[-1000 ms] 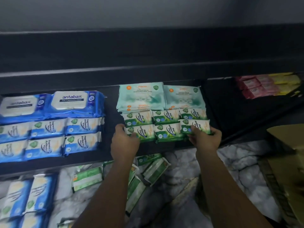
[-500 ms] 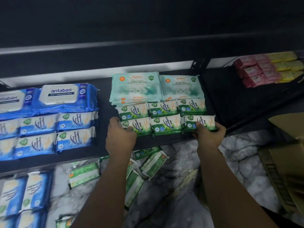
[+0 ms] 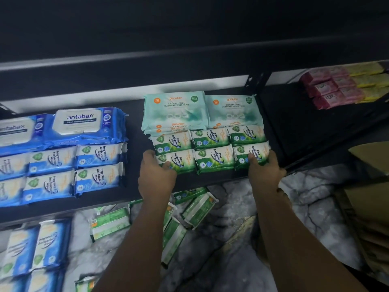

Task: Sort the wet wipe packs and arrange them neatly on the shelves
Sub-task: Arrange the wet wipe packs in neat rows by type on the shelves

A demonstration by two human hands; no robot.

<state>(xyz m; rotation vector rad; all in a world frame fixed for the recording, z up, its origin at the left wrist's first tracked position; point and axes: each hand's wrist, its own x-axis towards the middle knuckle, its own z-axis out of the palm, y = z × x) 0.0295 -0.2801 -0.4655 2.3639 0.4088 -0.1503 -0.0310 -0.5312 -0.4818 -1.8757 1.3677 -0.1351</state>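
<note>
Green packs (image 3: 212,148) lie flat and face up on a dark shelf (image 3: 134,186), six of them in two rows of three, just in front of the teal packs (image 3: 174,110) and touching their front edge. Each green pack's long axis runs left to right, along the shelf's front edge. The print sits sideways, with its lines running front to back and the letter tops toward the right.

The left grip (image 3: 156,175) holds the left end of the front row, thumb on top of the end pack and fingers curled at its side. The right grip (image 3: 264,173) holds the right end of the same row in the same way, thumb on top and fingers wrapped round the end.

The room is dim, with another dark shelf board above the teal packs. Left of the teal packs, across a bare strip of shelf, blue packs (image 3: 63,161) lie in rows. Well to the right of the teal packs, on a neighbouring shelf, are pink packs (image 3: 328,89) and yellow packs (image 3: 368,80). Below and in front of the teal packs, a white marbled floor (image 3: 231,239) carries loose packs (image 3: 195,209) lying at mixed angles. A cardboard box (image 3: 370,186) stands low to the right of the teal packs.
</note>
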